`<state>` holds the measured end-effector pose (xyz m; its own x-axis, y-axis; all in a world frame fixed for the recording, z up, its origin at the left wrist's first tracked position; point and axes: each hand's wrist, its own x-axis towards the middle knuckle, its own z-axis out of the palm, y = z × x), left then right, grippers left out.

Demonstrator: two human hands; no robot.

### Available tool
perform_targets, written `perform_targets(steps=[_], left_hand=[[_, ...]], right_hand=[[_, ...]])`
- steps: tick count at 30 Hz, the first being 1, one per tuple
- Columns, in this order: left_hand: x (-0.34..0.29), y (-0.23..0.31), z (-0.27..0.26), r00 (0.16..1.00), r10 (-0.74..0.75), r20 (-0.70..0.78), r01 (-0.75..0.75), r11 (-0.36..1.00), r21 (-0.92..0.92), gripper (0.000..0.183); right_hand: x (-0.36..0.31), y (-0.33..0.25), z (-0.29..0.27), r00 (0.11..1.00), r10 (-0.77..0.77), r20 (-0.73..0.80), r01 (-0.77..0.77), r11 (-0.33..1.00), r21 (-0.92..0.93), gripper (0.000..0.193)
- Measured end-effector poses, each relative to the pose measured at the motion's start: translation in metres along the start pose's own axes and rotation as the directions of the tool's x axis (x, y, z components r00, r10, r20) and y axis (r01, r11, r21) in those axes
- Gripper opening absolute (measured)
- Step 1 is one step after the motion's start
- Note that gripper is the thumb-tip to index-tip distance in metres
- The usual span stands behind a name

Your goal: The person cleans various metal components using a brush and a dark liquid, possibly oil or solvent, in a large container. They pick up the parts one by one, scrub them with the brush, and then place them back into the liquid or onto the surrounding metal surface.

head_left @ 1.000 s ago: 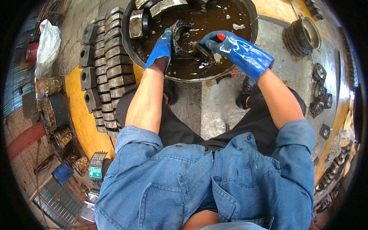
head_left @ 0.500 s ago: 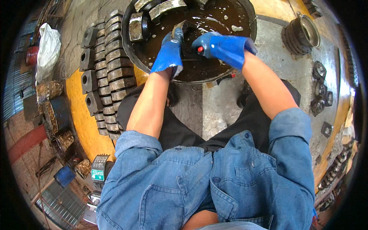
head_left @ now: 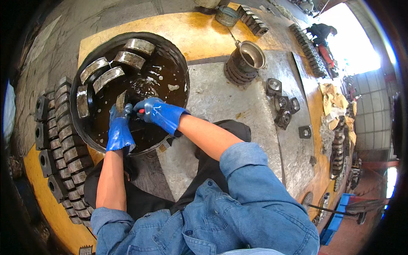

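Observation:
My left hand (head_left: 120, 121), in a blue rubber glove, is closed on a curved metal segment (head_left: 121, 101) held over the brown liquid of a round black tub (head_left: 183, 63). My right hand (head_left: 151, 110), gloved the same way, is closed close beside it around a tool with a red handle end (head_left: 141, 111); the tool's working end is hidden. Wet, curved metal segments (head_left: 108, 79) lie in the tub along its far and left sides. Light scraps float on the liquid.
Rows of stacked metal segments (head_left: 70, 136) and square blocks with holes (head_left: 41, 135) stand left of the tub. To the right are a metal pot (head_left: 245, 61) and several small bored blocks (head_left: 282, 102). A person (head_left: 321, 36) is at the far right, beside another row of parts.
The view has swung right, so the tub and my hands sit further left and lower in it. Both hands stay over the tub, still closed. The person at the far right has come into view.

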<state>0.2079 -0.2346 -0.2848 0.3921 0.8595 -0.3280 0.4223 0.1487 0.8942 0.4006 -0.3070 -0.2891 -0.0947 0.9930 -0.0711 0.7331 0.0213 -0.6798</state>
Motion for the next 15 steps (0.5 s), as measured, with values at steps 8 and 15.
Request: perform_targets(steps=[8, 15], left_hand=[[0.023, -0.008, -0.014, 0.994, 0.112, 0.002, -0.112, 0.994, 0.011, 0.075], [0.057, 0.009, 0.002, 0.975, 0.205, 0.086, -0.223, 0.888, 0.403, 0.08]], right_hand=[[-0.012, -0.017, -0.004, 0.848, 0.529, 0.02, -0.167, 0.232, 0.958, 0.028], [0.015, 0.032, 0.046, 0.782, 0.586, 0.211, 0.113, -0.468, 0.877, 0.034]])
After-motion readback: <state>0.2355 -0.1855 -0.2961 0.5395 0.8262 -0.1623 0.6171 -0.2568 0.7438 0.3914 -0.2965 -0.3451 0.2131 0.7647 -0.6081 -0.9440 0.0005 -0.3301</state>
